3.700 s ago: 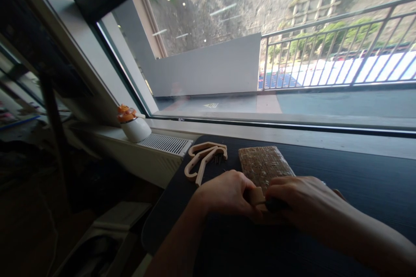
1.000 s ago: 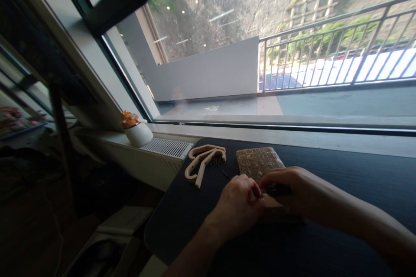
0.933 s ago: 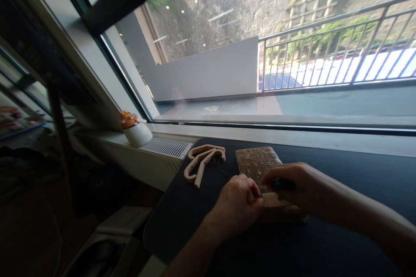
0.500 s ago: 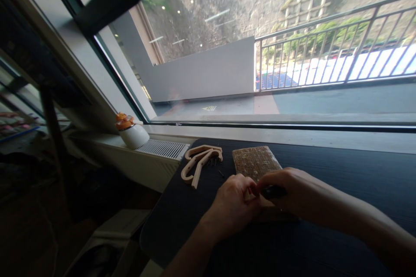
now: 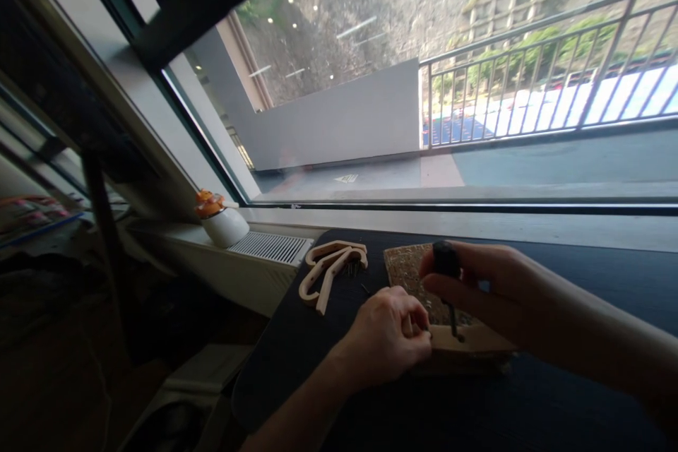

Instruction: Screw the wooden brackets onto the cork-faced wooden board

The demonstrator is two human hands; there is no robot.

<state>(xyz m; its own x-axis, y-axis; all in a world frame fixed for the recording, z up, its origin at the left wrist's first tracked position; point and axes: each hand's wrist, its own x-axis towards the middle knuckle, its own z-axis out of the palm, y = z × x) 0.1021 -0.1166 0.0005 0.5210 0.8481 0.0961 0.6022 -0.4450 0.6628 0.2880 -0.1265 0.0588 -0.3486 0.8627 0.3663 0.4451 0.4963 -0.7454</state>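
Note:
My right hand grips the black handle of a screwdriver that stands nearly upright. Its shaft points down to a light wooden piece, close beside a dark hole in that wood. The piece lies along the near edge of a rough, flaky brown board. At the left end of the wood, my left hand is closed with its fingers pinched on it; the fingers hide that end. Two curved wooden hooks with holes rest to the left, near several dark screws.
The dark table has a rounded left corner and stands against a window sill. Left of it, a white pot with an orange top sits on a radiator. A box stands low at the left.
My right hand has risen and moved right, away from my left fingers, turning the screwdriver from lying low to upright. The wood and its hole now show. My left hand stays at the wood's end.

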